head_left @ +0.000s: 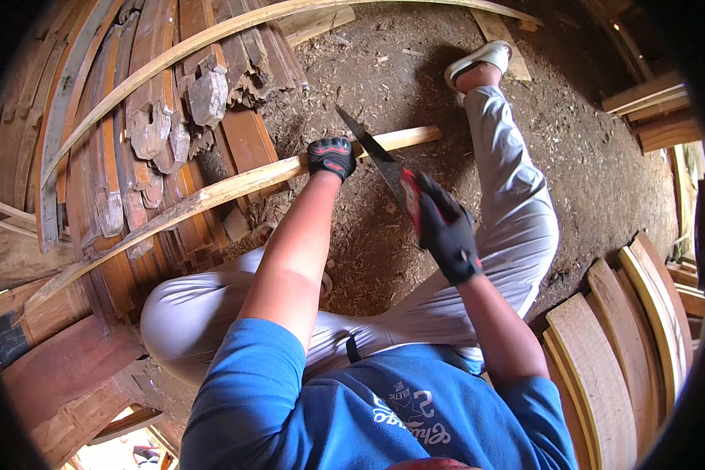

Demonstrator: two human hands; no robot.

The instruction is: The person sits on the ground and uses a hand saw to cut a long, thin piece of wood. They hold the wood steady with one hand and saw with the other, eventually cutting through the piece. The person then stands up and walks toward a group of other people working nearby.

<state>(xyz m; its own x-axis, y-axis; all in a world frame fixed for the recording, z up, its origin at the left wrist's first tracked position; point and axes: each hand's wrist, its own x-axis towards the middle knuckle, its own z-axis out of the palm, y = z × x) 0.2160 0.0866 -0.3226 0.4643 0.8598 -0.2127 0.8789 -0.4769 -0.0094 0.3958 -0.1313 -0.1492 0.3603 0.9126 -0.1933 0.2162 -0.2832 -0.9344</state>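
Editor: A blue short-sleeved shirt (pixel 344 415) fills the foreground, worn by a person in pale gray trousers (pixel 517 196). Where are the hands?

Reporter: The left grip (pixel 332 157), gloved in black with red trim, is closed in a fist over a long wooden strip (pixel 219 190). The right grip (pixel 448 239), in a dark glove, is wrapped around the red handle of a handsaw (pixel 381 160).

Editor: And the saw itself?

Reporter: Its dark blade crosses the strip just right of the left fist, tip pointing up and away from the body. Whether the teeth bite into the wood cannot be told from this angle.

Editor: How does the strip lie?

Reporter: Slantwise, its left part over a stack of weathered brown boards (pixel 145 102), its right end above a dirt floor (pixel 399 70) littered with shavings.

Editor: Anything else in view?

Reporter: A light-colored shoe (pixel 481 61) on the right foot, a long curved strip (pixel 172 55) arching over the boards, and sawn planks (pixel 591 376) at lower right.
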